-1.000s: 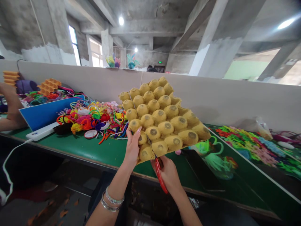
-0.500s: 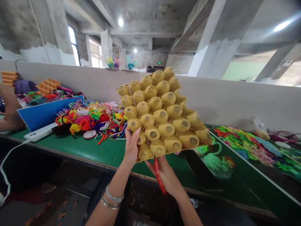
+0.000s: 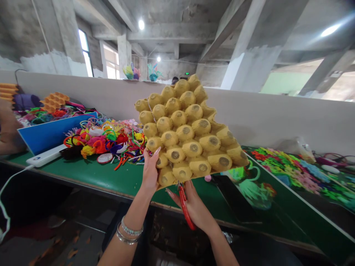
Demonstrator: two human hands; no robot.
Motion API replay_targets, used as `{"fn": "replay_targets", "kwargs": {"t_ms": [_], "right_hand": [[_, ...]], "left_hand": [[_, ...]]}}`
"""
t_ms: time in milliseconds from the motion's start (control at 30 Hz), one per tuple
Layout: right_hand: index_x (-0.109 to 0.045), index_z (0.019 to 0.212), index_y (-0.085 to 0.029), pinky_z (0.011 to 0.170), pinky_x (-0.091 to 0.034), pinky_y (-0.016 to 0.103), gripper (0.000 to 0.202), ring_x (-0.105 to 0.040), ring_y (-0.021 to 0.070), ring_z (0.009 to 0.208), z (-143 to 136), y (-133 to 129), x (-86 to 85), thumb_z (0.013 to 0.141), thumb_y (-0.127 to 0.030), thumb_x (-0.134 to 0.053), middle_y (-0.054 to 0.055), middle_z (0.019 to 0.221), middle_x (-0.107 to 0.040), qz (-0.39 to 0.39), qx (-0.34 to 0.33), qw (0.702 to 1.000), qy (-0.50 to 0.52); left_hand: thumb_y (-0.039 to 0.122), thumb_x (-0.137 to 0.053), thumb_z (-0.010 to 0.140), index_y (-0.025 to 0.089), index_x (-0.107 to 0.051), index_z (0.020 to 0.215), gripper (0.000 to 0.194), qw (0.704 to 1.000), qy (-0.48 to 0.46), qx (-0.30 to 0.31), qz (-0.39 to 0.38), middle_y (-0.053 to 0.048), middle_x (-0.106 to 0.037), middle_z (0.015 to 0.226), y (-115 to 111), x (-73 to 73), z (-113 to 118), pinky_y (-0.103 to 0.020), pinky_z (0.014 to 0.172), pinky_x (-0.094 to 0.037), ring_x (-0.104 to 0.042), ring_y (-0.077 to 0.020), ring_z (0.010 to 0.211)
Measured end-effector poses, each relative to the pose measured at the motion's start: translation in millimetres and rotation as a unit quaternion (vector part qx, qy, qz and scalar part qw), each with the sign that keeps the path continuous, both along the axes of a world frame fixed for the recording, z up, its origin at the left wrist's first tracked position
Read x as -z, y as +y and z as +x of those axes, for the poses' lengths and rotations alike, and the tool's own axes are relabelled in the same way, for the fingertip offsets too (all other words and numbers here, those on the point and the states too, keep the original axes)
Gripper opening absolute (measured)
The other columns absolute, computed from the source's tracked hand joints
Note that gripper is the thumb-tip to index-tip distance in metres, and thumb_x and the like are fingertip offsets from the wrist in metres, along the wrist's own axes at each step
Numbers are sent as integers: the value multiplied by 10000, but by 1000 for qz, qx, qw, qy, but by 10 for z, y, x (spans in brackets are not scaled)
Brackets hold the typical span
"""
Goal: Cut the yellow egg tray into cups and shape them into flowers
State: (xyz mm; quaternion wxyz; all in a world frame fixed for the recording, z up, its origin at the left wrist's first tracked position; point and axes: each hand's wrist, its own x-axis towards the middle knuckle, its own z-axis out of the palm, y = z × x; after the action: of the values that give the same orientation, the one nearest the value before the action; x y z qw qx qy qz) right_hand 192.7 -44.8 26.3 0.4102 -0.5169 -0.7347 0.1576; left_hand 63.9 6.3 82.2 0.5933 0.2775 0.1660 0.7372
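Note:
A yellow moulded egg tray [image 3: 184, 133] is held up in front of me, tilted, with its rounded cups facing my way. My left hand [image 3: 150, 170] grips its lower left edge, thumb on the front and the other fingers partly behind. At the bottom edge, my right hand [image 3: 194, 205] is closed round red-handled pliers [image 3: 185, 208]. Their metal head meets the tray's lower edge, and its tip is hidden there. A narrow slit shows near the upper left cups. The tray's right side has an uneven, stepped outline.
On the green table [image 3: 122, 177] lies a colourful pile of pipe cleaners [image 3: 111, 138], left of a blue board [image 3: 58, 131] and white power strip [image 3: 48, 155]. A black flat object [image 3: 235, 203] and green fuzzy craft piece [image 3: 253, 192] lie right. Another person's arm [image 3: 11, 127] shows far left.
The tray and my left hand have shifted slightly left. The pliers stay at the tray's lower edge, with my right hand nearly in the same place.

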Motion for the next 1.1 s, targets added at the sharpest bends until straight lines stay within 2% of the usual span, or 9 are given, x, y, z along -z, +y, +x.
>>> {"fn": "replay_targets", "kwargs": {"t_ms": [133, 333, 400, 533, 733, 833, 933, 1000, 1100], "right_hand": [[-172, 1359, -272, 1056, -230, 433, 679, -215, 224, 1304, -7, 14, 10, 786, -365, -525, 65, 1411, -261, -15, -33, 999, 12], [-195, 1363, -261, 1064, -181, 444, 709, -176, 250, 1314, 7, 12, 32, 767, -386, -558, 67, 1413, -275, -16, -41, 998, 41], [-216, 1356, -263, 1063, -187, 443, 696, -197, 246, 1308, 5, 5, 28, 765, -388, -562, 64, 1403, -300, -32, -49, 996, 71], [-341, 1299, -244, 1025, -280, 417, 577, -324, 238, 1252, -7, 0, 1, 776, -374, -548, 70, 1340, -402, -64, -62, 990, 108], [-454, 1193, -194, 956, -360, 389, 449, -433, 240, 1168, -14, -5, -55, 784, -367, -524, 91, 1245, -500, -69, -45, 992, 94], [-505, 1115, -179, 866, -417, 358, 383, -522, 244, 1047, 1, -10, -65, 782, -366, -512, 95, 1136, -574, -71, -26, 995, 64], [-561, 931, -160, 673, -451, 290, 273, -593, 213, 782, 26, 2, -41, 772, -372, -496, 71, 876, -649, -74, 10, 997, 29], [-560, 817, -158, 561, -415, 249, 233, -565, 176, 620, 36, 16, -25, 763, -371, -485, 35, 706, -635, -73, 25, 997, 11], [-543, 745, -161, 489, -355, 220, 209, -496, 134, 505, 33, 31, -23, 749, -360, -479, -1, 589, -589, -65, 28, 998, 0]], "left_hand": [[250, -557, 745, 280, -424, 1113, 392, 1000, 7, 10, -1, 4, -617, 1050, -21, 0, -6, -269, 885, -428, -601, -146, 945], [278, -597, 725, 273, -417, 1140, 452, 998, 52, 33, -1, -11, -581, 1137, -70, 60, 30, -274, 907, -415, -546, -169, 1051], [294, -592, 734, 281, -406, 1149, 455, 998, 61, 31, 5, -9, -558, 1175, -87, 84, 48, -278, 914, -412, -519, -174, 1090], [296, -576, 750, 307, -364, 1179, 479, 998, 60, 11, 18, -4, -509, 1238, -103, 123, 81, -281, 926, -405, -476, -176, 1142], [300, -560, 758, 309, -380, 1169, 448, 998, 44, -28, 20, -4, -490, 1259, -125, 147, 120, -275, 932, -398, -446, -175, 1173], [311, -573, 747, 308, -381, 1161, 456, 999, 34, -34, 7, -3, -494, 1257, -133, 146, 130, -267, 932, -397, -448, -171, 1172], [317, -568, 753, 311, -372, 1161, 453, 999, 28, -19, 5, -6, -497, 1256, -138, 139, 132, -272, 914, -415, -464, -175, 1156], [310, -566, 757, 310, -370, 1161, 449, 1000, 28, -13, 3, -6, -501, 1252, -140, 134, 130, -273, 901, -428, -472, -178, 1148], [299, -564, 763, 305, -368, 1170, 452, 999, 33, -14, -3, -8, -497, 1254, -137, 134, 126, -268, 892, -437, -471, -180, 1148]]}}
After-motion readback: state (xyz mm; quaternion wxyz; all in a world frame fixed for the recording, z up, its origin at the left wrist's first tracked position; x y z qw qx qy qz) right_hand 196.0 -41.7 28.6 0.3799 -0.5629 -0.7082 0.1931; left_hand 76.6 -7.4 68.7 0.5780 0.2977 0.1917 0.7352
